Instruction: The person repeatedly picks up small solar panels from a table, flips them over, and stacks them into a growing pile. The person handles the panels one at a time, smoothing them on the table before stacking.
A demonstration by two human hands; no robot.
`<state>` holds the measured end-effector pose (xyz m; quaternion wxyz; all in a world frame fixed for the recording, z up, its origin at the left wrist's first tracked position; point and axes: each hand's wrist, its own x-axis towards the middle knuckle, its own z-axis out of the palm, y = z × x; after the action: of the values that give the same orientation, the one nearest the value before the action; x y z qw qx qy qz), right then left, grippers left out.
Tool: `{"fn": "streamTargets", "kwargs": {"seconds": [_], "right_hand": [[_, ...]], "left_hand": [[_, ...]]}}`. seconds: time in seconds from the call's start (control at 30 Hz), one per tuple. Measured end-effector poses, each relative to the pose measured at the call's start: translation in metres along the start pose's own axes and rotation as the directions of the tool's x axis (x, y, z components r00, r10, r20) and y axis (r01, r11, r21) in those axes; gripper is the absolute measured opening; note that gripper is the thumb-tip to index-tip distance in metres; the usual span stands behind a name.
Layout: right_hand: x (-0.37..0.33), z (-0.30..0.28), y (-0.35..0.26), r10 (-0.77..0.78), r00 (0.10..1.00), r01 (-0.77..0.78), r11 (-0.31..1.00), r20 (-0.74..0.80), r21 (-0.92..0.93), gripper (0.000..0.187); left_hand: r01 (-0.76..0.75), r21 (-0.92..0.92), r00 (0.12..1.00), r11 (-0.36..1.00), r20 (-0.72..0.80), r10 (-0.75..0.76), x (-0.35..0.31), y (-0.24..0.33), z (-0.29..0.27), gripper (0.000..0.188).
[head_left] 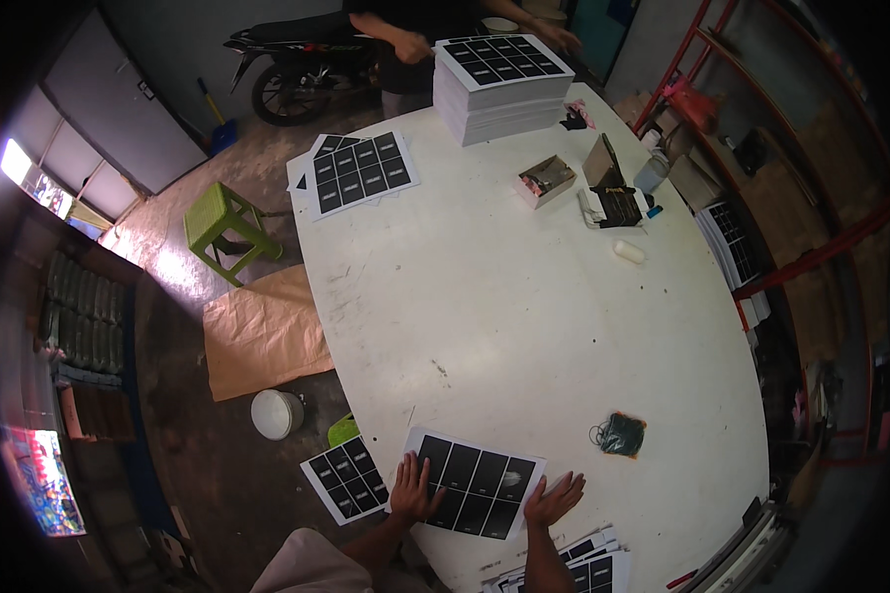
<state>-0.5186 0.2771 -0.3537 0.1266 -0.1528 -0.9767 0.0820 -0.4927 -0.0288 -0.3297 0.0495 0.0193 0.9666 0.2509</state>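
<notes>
On the white table (494, 326), my left hand (412, 490) lies flat on printed paper (482, 486); my right hand (552, 502), also unclenched, rests against its edge.

From near above and behind the fingers (407, 464), one head-worn fisheye view faces downward and forward across the tabletop (494, 306) beyond.

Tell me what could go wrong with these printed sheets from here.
The sheet under the left hand lies close to the table's edge; a push leftward might send it over. The loose sheets overlap unevenly beside the right forearm, so a sweep of it could scatter them. The tall stack stands at the far end with a co-worker's hand nearby; a bump might topple some.
</notes>
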Motion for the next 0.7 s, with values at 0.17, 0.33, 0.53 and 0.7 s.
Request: {"fn": "streamTargets", "kwargs": {"seconds": [0.17,0.33,0.53,0.7], "right_hand": [[-0.0006,0.0012,0.0012,-0.001,1.000,0.001,1.000,-0.010,0.007,0.068],[-0.0006,0.0001,0.0007,0.016,1.000,-0.016,1.000,0.011,0.009,0.069],[0.0000,0.0019,0.0018,-0.008,1.000,0.008,1.000,-0.007,0.012,0.068],[0.0014,0.0016,0.0009,-0.026,0.999,0.026,0.999,-0.021,0.020,0.067]], "left_hand": [[-0.005,0.008,1.000,1.000,-0.001,0.005,0.0013,0.0015,-0.0007,0.083],[-0.012,-0.008,1.000,1.000,-0.012,0.011,0.0018,0.0012,0.0009,0.083],[-0.009,0.007,1.000,1.000,0.005,0.009,0.0029,0.0020,0.0001,0.084],[-0.023,0.001,1.000,1.000,-0.019,0.023,0.0017,0.0004,0.0015,0.083]]}}
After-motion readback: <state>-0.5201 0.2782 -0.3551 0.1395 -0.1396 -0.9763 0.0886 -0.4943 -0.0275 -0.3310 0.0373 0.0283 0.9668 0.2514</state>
